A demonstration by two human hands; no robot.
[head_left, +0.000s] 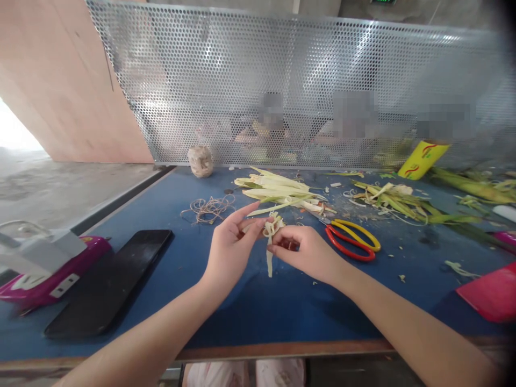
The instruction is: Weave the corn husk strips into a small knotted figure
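Observation:
Between my two hands, above the blue table, is a small knotted bunch of pale corn husk strips (273,226), with one strip hanging below it. My left hand (237,231) pinches the bunch from the left between thumb and fingers. From the right, my right hand (296,244) grips it low, near the hanging strip, fingers curled. Just beyond them lies a pile of pale corn husks (278,188). Scissors (352,240) with one red and one yellow handle rest to the right of my right hand. A loose tangle of thin twine (212,208) sits left of the pile.
A black phone (110,282) and a purple power strip with a white charger (52,258) lie at left. A ball of twine (200,161) and a yellow roll (423,159) stand before the perforated metal screen (258,70). Green husks (403,201) and a red object (489,293) are at right.

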